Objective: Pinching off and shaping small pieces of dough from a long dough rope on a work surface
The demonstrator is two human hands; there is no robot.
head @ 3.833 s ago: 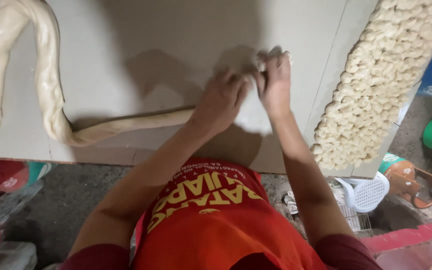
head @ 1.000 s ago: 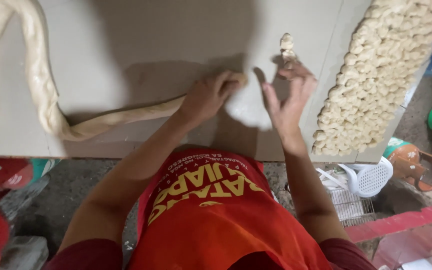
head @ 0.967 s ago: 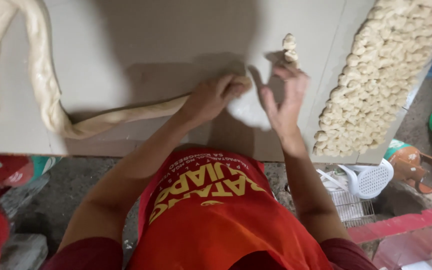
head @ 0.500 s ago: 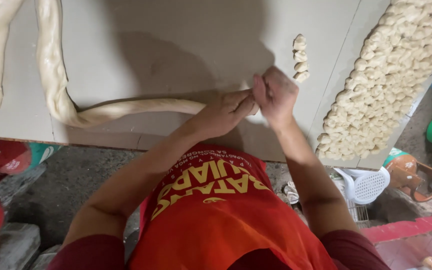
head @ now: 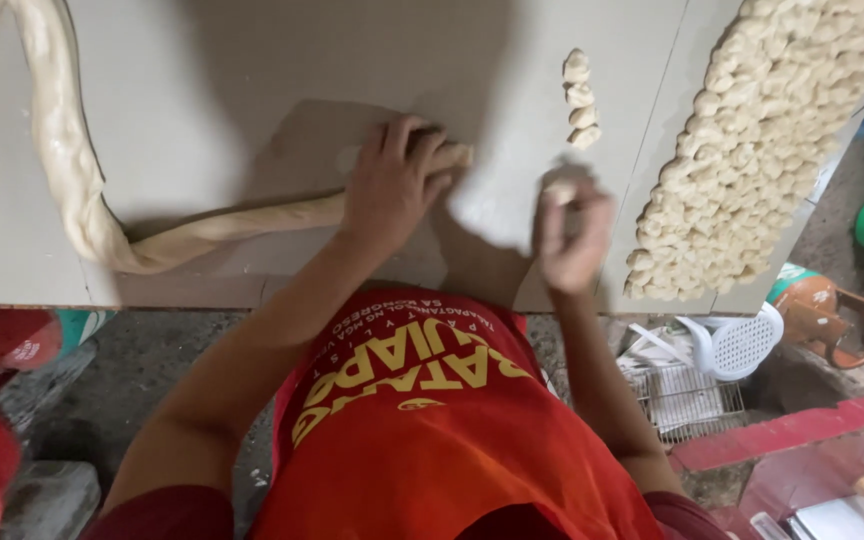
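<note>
1. Desk (head: pixel 252 60): pale, floured.
2. Cut-piece pile (head: pixel 762 150) on desk's right side.
3. Dough rope (head: pixel 222 228) across desk; left hand (head: pixel 392 185) wrapped round its end.
4. Right hand (head: pixel 572 235) pinching small dough piece (head: pixel 558 192) (blurry), w/ short row (head: pixel 579 98) just above.

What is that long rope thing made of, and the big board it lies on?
The long rope looks like raw dough: pale cream, matte, soft, and bending in a loose curve under the left hand. The board seems a flat grey sheet, perhaps fibre or cement board; its dull, dusty, seamed surface leaves that uncertain.
</note>
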